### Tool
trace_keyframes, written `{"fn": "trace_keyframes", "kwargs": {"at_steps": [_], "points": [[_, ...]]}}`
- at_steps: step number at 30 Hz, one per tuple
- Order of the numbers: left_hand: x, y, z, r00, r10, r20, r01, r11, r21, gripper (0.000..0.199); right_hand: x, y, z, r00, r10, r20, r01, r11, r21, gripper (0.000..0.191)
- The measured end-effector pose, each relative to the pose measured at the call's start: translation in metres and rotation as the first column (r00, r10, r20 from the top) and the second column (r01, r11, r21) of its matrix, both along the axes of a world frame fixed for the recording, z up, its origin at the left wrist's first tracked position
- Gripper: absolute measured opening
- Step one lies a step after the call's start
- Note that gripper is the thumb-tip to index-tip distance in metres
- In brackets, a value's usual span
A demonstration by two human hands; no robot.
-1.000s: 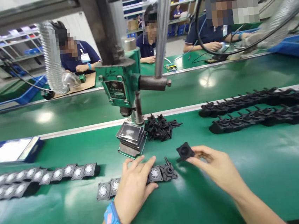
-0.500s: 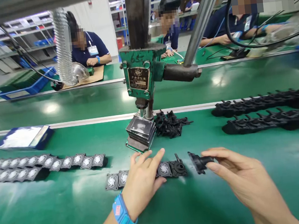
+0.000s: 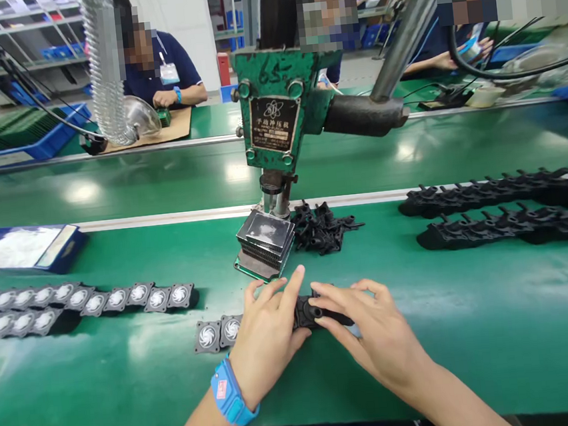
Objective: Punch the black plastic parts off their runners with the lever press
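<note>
Across the row of black square housings with white swirl-shaped impellers [image 3: 208,337] lies my left hand [image 3: 266,338], fingers spread and thumb at the row's near side. A blue band [image 3: 228,392] circles that wrist. My right hand [image 3: 375,328] pinches a black plastic cover with a round spout [image 3: 303,311] over the housing beside my left thumb. My fingers partly hide the cover, so how fully it sits cannot be told. Part of the row is hidden under both hands.
A green hand press [image 3: 269,114] stands ahead, a stack of metal plates [image 3: 266,231] below it. Small black parts [image 3: 323,226] are heaped beside it. More housings [image 3: 138,294] line the left; covered ones [image 3: 491,226] line the right. Co-workers sit across the bench.
My right hand has moved left, bringing the black cover from beside the row onto a housing. My left hand stays over the row. The camera view has shifted slightly.
</note>
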State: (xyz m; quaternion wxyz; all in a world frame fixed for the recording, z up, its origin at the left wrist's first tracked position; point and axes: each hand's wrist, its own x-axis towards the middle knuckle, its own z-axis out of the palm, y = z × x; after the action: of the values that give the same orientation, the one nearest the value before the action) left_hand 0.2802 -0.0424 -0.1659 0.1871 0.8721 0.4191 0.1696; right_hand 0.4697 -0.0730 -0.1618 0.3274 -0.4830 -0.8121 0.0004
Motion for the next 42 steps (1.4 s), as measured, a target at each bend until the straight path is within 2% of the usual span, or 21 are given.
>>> {"fn": "trace_keyframes", "kwargs": {"at_steps": [6,8,13,20,24,27,33,37,42], "points": [[0.001,-0.001,-0.003,1.000,0.021,0.019,-0.021,1.000,-0.003,0.107,0.000,0.001,-0.002,0.999,0.027,0.016,-0.026,0.999,-0.045,0.025],[0.001,-0.001,-0.004,1.000,0.020,0.018,-0.020,1.000,-0.006,0.097,-0.001,0.002,0.000,0.998,0.066,0.007,-0.065,0.997,-0.051,0.022],[-0.001,0.001,-0.004,1.000,0.005,-0.004,-0.005,1.000,0.024,0.050,-0.002,0.005,0.005,0.994,0.103,0.030,-0.100,0.990,-0.098,0.021],[-0.001,0.002,0.001,1.000,0.019,0.012,-0.019,1.000,0.013,0.042,-0.003,-0.005,-0.001,0.992,0.084,0.094,-0.083,0.996,-0.008,0.023],[-0.001,0.001,0.001,0.999,0.014,0.040,-0.015,1.000,0.010,0.037,-0.001,-0.003,0.002,0.995,0.084,0.061,-0.076,0.989,-0.125,0.020],[0.000,0.002,-0.002,0.999,0.017,0.051,-0.017,1.000,-0.017,0.038,0.002,0.001,0.002,0.997,0.076,0.005,-0.074,0.979,-0.191,0.017],[0.002,0.004,-0.006,1.000,0.004,0.004,-0.004,1.000,0.008,0.047,0.000,0.000,-0.002,0.996,0.083,-0.027,-0.086,0.987,-0.135,0.019],[0.003,0.004,-0.006,1.000,0.012,-0.009,-0.012,1.000,0.008,0.054,0.004,0.001,-0.001,0.998,0.049,-0.036,-0.053,0.991,-0.120,0.018],[0.004,0.004,-0.006,1.000,0.023,0.007,-0.023,1.000,-0.009,0.074,0.008,0.003,0.000,0.998,0.013,-0.058,-0.019,0.995,-0.102,0.018]]}}
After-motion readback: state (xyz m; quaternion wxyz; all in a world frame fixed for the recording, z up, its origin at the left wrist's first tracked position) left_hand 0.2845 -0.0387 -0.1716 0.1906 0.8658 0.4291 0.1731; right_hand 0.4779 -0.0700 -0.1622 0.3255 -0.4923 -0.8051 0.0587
